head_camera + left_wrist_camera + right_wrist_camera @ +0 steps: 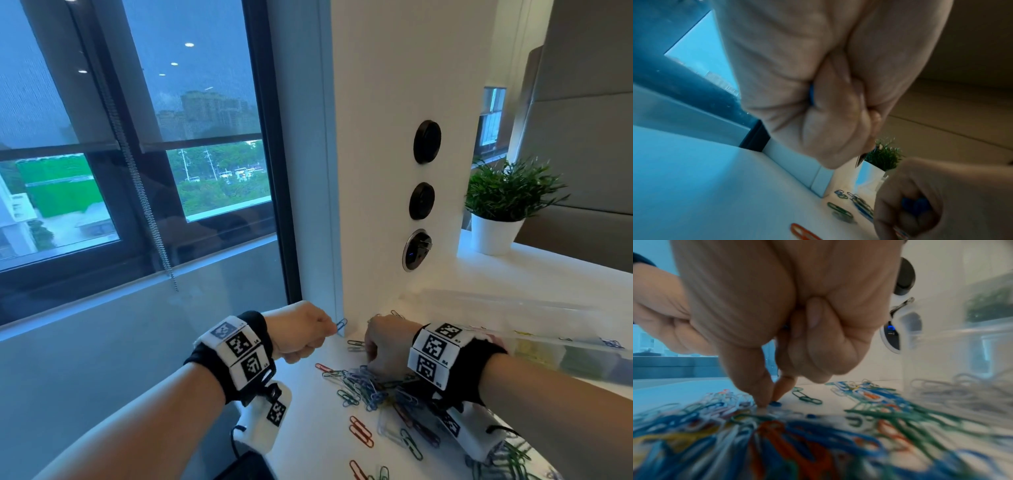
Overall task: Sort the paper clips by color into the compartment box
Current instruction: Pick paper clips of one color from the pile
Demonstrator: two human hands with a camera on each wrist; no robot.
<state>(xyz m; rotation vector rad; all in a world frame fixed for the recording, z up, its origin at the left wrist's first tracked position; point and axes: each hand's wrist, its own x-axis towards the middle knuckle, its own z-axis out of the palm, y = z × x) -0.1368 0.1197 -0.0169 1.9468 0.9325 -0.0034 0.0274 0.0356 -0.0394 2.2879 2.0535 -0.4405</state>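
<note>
On a white desk (513,274) beside a window (137,137), 2 bare hands work over a loose pile of colored paper clips (370,387). At about 10 o'clock from the pile, the left hand (298,334) hangs above the desk edge, its fingers curled into a fist and pinching a single blue clip (341,324) that sticks out toward the wall corner; the left wrist view shows a sliver of blue wedged between the curled fingers (834,113). At 12 o'clock from the pile, the right hand (387,342) reaches down with thumb and forefinger together on another blue clip (775,403) lying on the desk, the other fingers folded in; the same view from the left wrist shows more blue inside its curled palm. A clear compartment box (565,353) stands at 3 o'clock from the right hand, with yellow, green and blue clips showing inside through its wall. A potted plant (507,202) sits at 1 o'clock, well apart, and 3 round wall fittings (423,202) line the pillar behind.
</note>
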